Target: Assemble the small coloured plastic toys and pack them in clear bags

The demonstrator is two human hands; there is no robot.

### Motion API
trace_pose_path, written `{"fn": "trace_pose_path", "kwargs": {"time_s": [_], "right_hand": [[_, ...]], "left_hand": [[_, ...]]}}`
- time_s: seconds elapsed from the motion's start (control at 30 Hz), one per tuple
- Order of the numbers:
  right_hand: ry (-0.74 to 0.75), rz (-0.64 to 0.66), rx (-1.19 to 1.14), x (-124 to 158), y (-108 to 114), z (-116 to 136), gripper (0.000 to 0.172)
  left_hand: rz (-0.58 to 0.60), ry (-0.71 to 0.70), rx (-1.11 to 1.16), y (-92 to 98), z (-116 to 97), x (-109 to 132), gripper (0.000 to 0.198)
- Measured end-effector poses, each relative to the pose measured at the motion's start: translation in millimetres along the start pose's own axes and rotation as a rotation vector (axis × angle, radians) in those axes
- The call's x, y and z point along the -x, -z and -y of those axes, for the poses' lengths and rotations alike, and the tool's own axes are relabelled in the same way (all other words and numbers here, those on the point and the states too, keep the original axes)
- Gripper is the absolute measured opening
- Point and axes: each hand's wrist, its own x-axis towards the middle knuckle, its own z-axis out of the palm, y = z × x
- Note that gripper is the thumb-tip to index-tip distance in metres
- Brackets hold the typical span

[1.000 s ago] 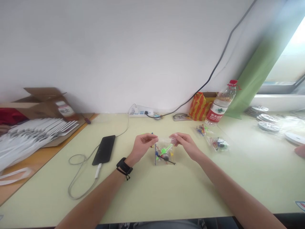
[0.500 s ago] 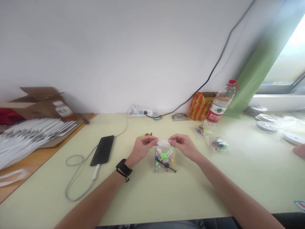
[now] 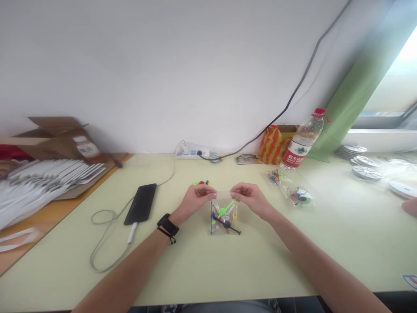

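Both hands hold a small clear plastic bag (image 3: 224, 217) of coloured plastic parts upright over the pale green table (image 3: 202, 265). My left hand (image 3: 195, 200), with a black watch on its wrist, pinches the bag's top left corner. My right hand (image 3: 250, 198) pinches the top right corner. Inside the bag I make out a green piece, a black wheel and thin coloured sticks. A few loose coloured parts (image 3: 200, 183) lie just behind my left hand.
A black phone (image 3: 140, 203) on a grey cable lies to the left. Two more bags of parts (image 3: 295, 195), a water bottle (image 3: 301, 143), an orange striped bag (image 3: 273, 145), glasses and a power strip (image 3: 192, 152) stand behind. White packets (image 3: 45, 182) lie stacked far left, white discs (image 3: 361, 167) far right.
The bag's top edge is now pulled flatter between my two hands. Both hands stay pinched on its corners, nearly in place.
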Motion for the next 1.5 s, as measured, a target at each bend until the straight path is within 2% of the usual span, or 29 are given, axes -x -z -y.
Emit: {"fn": "trace_pose_path", "kwargs": {"time_s": [0.2,0.47,0.63,0.8,0.87,1.03,1.23,1.37,1.5], "right_hand": [[-0.05,-0.095,-0.092,-1.0,0.0,-8.8,0.033],[-0.056,-0.126,-0.222,-3.0,-2.8,-19.6,0.022],[-0.036,-0.124,-0.186,-3.0,-1.9,-19.7,0.023],[-0.023,-0.132,-0.06,-1.4,-2.5,-15.2,0.038],[-0.02,-0.141,-0.04,-1.8,-3.1,-15.0,0.042],[0.0,-0.157,-0.016,-3.7,-4.0,-16.5,0.036],[-0.017,-0.165,-0.057,-3.0,-1.3,-15.8,0.029],[0.045,-0.092,-0.132,-2.6,1.1,-17.1,0.016],[0.096,-0.081,-0.065,-1.0,2.1,-13.7,0.014]], "left_hand": [[-0.064,0.028,0.1,1.7,5.7,-0.2,0.028],[-0.121,0.086,0.228,0.5,4.8,-0.5,0.019],[-0.137,0.055,0.111,1.0,9.5,-0.5,0.025],[-0.113,0.003,-0.002,3.0,7.5,-0.6,0.036],[-0.108,-0.021,-0.066,4.5,7.0,-1.6,0.034],[-0.09,-0.044,-0.158,8.3,10.0,-4.4,0.028],[-0.081,-0.006,-0.007,10.6,10.4,-3.9,0.027],[-0.117,0.049,0.069,12.5,13.2,-4.6,0.024],[-0.12,0.043,0.12,11.9,16.8,-4.6,0.022]]}}
